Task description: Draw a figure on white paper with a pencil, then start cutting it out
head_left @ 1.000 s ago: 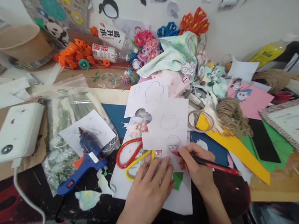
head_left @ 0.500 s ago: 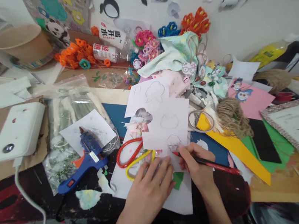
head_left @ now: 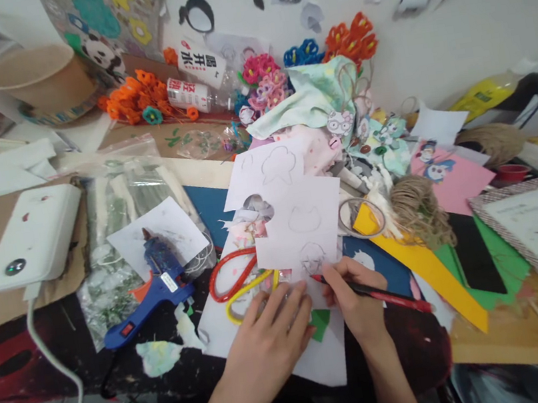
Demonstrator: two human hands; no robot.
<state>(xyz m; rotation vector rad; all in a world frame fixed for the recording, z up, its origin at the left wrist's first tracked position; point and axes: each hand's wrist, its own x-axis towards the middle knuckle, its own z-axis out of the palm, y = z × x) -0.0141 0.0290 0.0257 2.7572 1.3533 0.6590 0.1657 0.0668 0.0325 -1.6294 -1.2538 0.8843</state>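
Note:
A pencil (head_left: 389,296) with a red and black barrel is gripped in my right hand (head_left: 357,299), its tip at the lower edge of a round sketch on a white paper sheet (head_left: 277,227). Faint outlines, one cat-shaped and one cloud-like, are drawn higher on the sheet, which has a cut-out on its left side. My left hand (head_left: 273,332) lies flat with fingers stretched over the sheet's lower edge. Scissors (head_left: 233,275) with red and yellow handles lie just beyond those fingers, their blades hidden under the paper.
To the left are a blue glue gun (head_left: 161,291) on scrap paper and a white power bank (head_left: 32,237) with a cable. Twine (head_left: 420,212), a yellow strip (head_left: 426,272) and a black phone-like slab (head_left: 476,254) lie right. Fabric (head_left: 309,101) and orange pipe-cleaner flowers (head_left: 139,96) fill the back.
Almost nothing differs. My right hand and the pencil stay at the round sketch, and my left hand keeps its place on the paper.

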